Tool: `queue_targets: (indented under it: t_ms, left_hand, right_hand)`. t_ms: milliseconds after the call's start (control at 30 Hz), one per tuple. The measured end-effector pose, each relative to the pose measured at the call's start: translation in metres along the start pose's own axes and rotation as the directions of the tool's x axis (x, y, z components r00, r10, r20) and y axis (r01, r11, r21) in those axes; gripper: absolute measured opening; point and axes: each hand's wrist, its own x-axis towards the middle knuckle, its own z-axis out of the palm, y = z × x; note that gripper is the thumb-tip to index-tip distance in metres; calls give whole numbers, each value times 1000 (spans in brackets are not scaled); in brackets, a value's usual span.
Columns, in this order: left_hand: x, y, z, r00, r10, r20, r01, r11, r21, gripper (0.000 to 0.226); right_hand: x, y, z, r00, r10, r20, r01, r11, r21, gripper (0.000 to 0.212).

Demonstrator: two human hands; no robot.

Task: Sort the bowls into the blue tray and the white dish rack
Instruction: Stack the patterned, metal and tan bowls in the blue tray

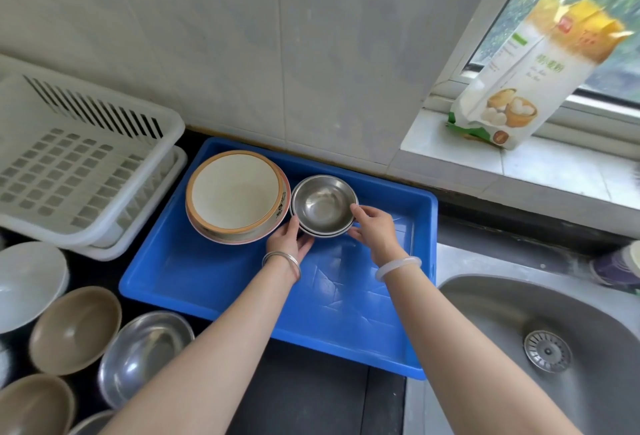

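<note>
Both hands, left hand (289, 239) and right hand (372, 227), grip the steel bowls (323, 206), setting them in the blue tray (207, 282); next, letting go.

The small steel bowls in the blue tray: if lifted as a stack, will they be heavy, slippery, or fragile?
The small steel bowls look thin-walled, so they are probably light and unlikely to break. Their polished surface may slip when gripped. They are nested, so the upper one could slide if tilted.
</note>
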Motion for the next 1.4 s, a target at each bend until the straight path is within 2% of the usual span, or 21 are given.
queue_targets:
  t_ms: [167,267,400,500,633,833,933,1000,1067,1133,1267,1400]
  left_hand:
    - [-7,1,-3,1000,28,0,-28,998,62,33]
    - [-18,3,-15,999,52,-6,-50,984,173,40]
    - [-45,10,-45,991,121,52,-132,930,343,43]
    - [-75,17,-74,974,194,114,-225,854,469,40]
    - [-115,22,-124,953,267,146,-299,732,613,36]
    - [-168,19,-215,931,361,61,-293,635,715,35]
    - [-186,14,-259,910,413,-33,-236,582,778,37]
    - [-195,11,-285,863,496,-99,-199,513,835,37]
    - [-203,9,-307,807,572,-149,-187,485,854,39]
    - [-208,7,-325,774,607,-182,-174,480,860,42]
    - [-212,0,-340,758,624,-189,-180,479,859,43]
    - [-212,-1,-343,731,652,-203,-211,498,841,44]
  right_hand:
    - [-16,-5,-2,1000,8,25,-9,1000,19,34]
    - [-35,-6,-5,1000,-23,-3,23,999,-33,29]
    - [-73,0,-6,995,-91,-29,87,989,-118,26]
    - [-115,8,6,993,-115,38,120,981,-154,26]
    - [-173,33,37,976,-86,199,121,978,-171,19]
    - [-218,95,92,935,24,354,130,906,-404,21]
    - [-221,112,120,933,30,358,184,816,-548,36]
    - [-223,117,138,932,45,359,185,793,-581,47]
    - [-224,119,154,936,69,346,158,795,-586,50]
    - [-225,116,167,944,80,321,121,818,-562,41]
    - [-226,111,176,949,102,297,52,882,-468,12]
    - [-233,110,173,964,58,258,57,907,-417,10]
